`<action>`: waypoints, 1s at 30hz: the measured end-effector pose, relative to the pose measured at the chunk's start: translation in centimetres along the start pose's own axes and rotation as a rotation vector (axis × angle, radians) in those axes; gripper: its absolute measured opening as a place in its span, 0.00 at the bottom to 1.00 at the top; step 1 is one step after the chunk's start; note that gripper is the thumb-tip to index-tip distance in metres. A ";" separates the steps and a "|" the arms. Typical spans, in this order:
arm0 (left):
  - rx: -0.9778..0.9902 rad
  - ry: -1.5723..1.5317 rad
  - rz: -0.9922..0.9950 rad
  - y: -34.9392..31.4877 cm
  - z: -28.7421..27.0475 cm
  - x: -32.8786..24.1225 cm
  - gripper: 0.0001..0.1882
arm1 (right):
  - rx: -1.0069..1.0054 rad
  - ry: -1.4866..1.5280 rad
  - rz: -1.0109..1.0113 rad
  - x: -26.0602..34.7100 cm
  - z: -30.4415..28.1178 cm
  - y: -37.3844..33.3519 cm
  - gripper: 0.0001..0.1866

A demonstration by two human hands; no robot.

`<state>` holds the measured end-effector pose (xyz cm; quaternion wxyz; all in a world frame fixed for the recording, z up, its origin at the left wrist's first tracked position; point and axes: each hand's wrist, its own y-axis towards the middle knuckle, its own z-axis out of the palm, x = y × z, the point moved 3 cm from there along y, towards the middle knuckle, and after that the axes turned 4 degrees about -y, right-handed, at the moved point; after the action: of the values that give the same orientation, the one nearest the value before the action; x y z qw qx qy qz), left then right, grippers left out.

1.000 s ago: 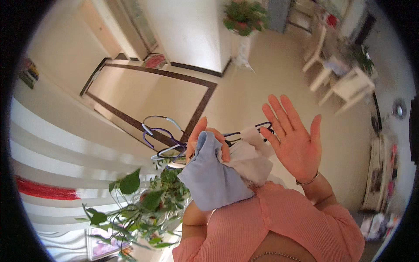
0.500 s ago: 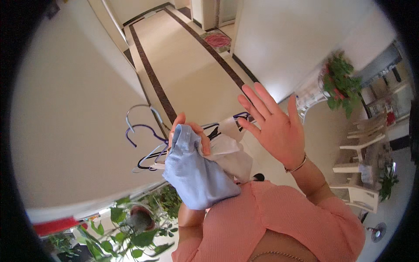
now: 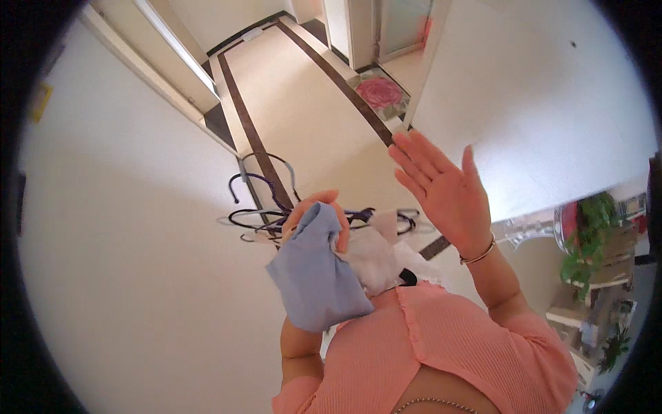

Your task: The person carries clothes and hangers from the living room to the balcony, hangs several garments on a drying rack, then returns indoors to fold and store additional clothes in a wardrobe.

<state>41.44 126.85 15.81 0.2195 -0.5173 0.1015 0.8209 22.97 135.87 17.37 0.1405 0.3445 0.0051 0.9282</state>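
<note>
My left hand (image 3: 312, 203) is closed around a bunch of laundry in front of my chest. A light blue garment (image 3: 318, 279) hangs folded over it, with a crumpled white garment (image 3: 380, 262) beside it on the right. Several thin clothes hangers (image 3: 278, 203), dark purple, black and grey, stick out on both sides of that hand, hooks pointing up to the left. The cloth hides most of the grip. Raised to the right, my right hand (image 3: 447, 196) holds nothing, its palm toward me and fingers stretched out. A bracelet (image 3: 478, 252) circles that wrist.
A pale tiled corridor floor (image 3: 314, 124) with dark border strips runs ahead between white walls. Near a doorway on the right lies a rose-patterned mat (image 3: 379, 94). Further right stand a leafy plant (image 3: 592, 238) and pale furniture (image 3: 572, 314). A door frame (image 3: 162, 58) is at the left.
The view has turned and advanced toward the corridor, so the mat looks nearer and the plants at lower left are gone. The left hand still holds the laundry; the right stays raised, fingers closer together.
</note>
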 end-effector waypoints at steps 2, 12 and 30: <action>0.021 -0.055 -0.023 6.1 1.1 -0.3 0.13 | 0.077 -0.307 0.086 0.7 -2.4 6.6 0.37; 0.088 -0.072 0.090 37.4 2.8 -4.1 0.18 | 0.334 -0.852 0.403 2.6 -5.4 39.3 0.22; 0.004 -0.096 0.000 96.6 1.6 -12.5 0.19 | 0.022 0.013 0.177 6.2 -13.5 96.4 0.37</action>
<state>-0.17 38.98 21.82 0.2253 -0.4771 0.0924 0.8444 -15.00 46.13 21.26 0.0542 0.3392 -0.0142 0.9390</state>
